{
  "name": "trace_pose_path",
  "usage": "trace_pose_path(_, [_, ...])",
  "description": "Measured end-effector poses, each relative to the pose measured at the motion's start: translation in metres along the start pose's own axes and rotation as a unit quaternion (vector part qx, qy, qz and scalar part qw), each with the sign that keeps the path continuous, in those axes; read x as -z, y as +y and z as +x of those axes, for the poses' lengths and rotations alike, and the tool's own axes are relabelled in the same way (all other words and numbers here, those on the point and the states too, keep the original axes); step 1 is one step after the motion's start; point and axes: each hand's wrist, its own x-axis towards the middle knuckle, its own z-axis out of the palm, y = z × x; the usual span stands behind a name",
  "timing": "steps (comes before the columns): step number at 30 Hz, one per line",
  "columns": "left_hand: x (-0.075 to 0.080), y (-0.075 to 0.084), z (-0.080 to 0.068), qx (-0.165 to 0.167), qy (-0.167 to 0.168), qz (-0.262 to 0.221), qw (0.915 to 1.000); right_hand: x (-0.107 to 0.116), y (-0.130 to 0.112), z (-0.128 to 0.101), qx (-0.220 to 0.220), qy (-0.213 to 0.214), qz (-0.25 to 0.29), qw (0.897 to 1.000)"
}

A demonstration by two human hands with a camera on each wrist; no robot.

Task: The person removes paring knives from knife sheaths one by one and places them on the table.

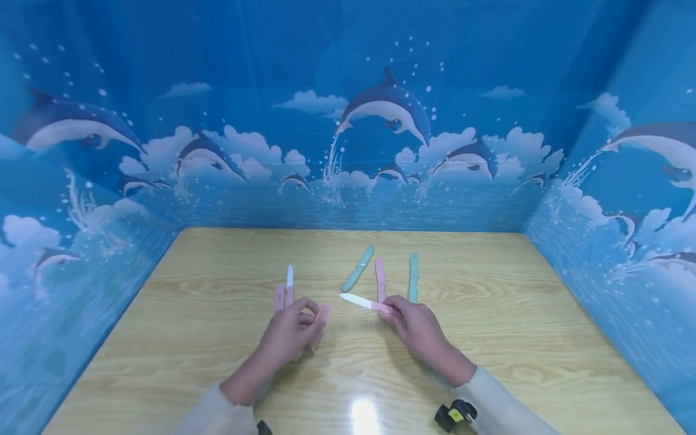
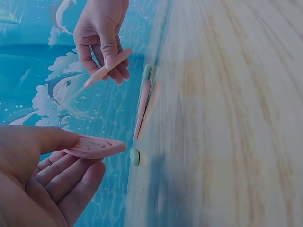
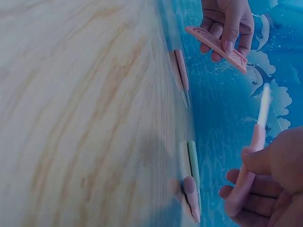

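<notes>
Pink knife [image 1: 363,302] pinched by its handle in the right hand [image 1: 417,329], white blade bare and pointing toward the desk's left edge, long axis nearly level across the desk. Matching pink sheath [image 1: 322,319] gripped between thumb and fingers of the left hand [image 1: 287,334], lifted off the wood, just left of the blade tip and apart from it by a small gap. Seen again from the left wrist: sheath [image 2: 94,146] pressed under the thumb, long axis aimed toward the right hand [image 2: 102,38]. From the right wrist: knife [image 3: 255,156] upright in curled fingers, sheath [image 3: 217,47] opposite, held slanted. Blade tip nearer the left hand than anything else on the desk; both hands about level, near the middle of the desk and toward its near edge.

Lying on the desk [image 1: 489,338] beyond the left hand: a second pink knife [image 1: 289,284], blade pointing to the far edge, with a pink sheath [image 1: 280,297] beside it. Beyond the right hand, toward the far edge: a tilted green piece [image 1: 357,268], a pink piece [image 1: 380,279], another green piece [image 1: 413,277], side by side, apart.
</notes>
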Motion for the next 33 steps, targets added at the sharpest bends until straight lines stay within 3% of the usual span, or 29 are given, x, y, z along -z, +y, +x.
trace_pose_path(9, [-0.0002, -0.0007, 0.0012, 0.01, -0.002, -0.017, 0.9998, 0.0011, -0.0007, -0.0008, -0.012, 0.005, 0.007, 1.0])
trace_pose_path(16, [-0.0003, -0.0009, 0.0004, 0.003, -0.01, -0.012, 0.9999, 0.0005, 0.0013, -0.0017, -0.03, -0.018, 0.049, 0.998])
trace_pose_path(25, [-0.0018, -0.0022, 0.0014, 0.007, -0.012, -0.006, 0.9999, 0.0022, 0.0025, -0.0013, -0.062, -0.071, 0.165, 0.982])
trace_pose_path(33, [-0.0026, -0.0026, 0.0028, 0.009, 0.01, -0.006, 0.9999, 0.001, 0.005, -0.0003, -0.089, -0.089, 0.206, 0.971])
